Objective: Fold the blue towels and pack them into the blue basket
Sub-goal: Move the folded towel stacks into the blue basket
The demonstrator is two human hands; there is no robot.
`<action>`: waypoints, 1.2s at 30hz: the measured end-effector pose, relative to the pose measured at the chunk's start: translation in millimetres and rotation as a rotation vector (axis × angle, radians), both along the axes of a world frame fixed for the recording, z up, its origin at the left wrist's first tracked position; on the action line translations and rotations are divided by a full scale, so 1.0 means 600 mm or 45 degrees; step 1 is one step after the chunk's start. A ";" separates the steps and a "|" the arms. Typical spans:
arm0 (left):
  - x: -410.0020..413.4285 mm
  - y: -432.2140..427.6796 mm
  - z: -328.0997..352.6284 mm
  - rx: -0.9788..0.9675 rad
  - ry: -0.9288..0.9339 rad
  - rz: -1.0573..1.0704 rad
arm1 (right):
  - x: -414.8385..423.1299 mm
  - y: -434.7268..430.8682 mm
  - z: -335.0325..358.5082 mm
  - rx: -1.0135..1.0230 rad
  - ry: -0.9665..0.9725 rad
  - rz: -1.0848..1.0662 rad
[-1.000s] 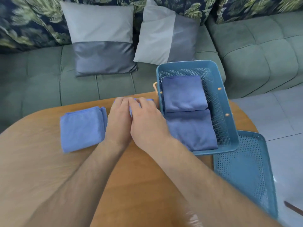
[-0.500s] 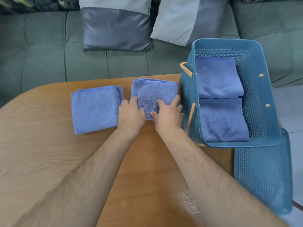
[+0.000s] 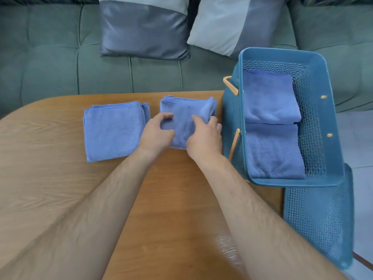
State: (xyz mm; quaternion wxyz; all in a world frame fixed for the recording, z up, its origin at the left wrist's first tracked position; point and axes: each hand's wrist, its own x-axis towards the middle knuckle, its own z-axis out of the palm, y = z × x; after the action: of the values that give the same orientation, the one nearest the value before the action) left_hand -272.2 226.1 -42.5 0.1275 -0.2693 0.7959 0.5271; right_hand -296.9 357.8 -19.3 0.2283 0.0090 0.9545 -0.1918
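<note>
Head view: on a wooden tabletop (image 3: 60, 188), both hands grip the middle towel (image 3: 181, 118). The left hand (image 3: 156, 132) pinches its left edge; the right hand (image 3: 203, 138) curls round its right side. Another folded towel (image 3: 113, 130) lies just left. The blue basket (image 3: 327, 118), at the tabletop's right end, holds two folded towels (image 3: 270, 98). Its perforated lid (image 3: 319, 219) lies beside it. Behind stands a green sofa (image 3: 50, 57) with two grey cushions (image 3: 143, 31).
</note>
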 end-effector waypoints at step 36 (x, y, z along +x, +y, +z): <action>0.034 0.361 0.149 -1.015 0.119 -0.838 | 0.002 0.420 0.121 0.041 -0.045 0.153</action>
State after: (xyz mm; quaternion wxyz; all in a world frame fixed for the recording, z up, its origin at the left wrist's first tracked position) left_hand -251.9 442.8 46.8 0.1384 -0.0086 0.9822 0.1266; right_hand -295.4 609.6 53.6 0.2561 -0.0414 0.9521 -0.1621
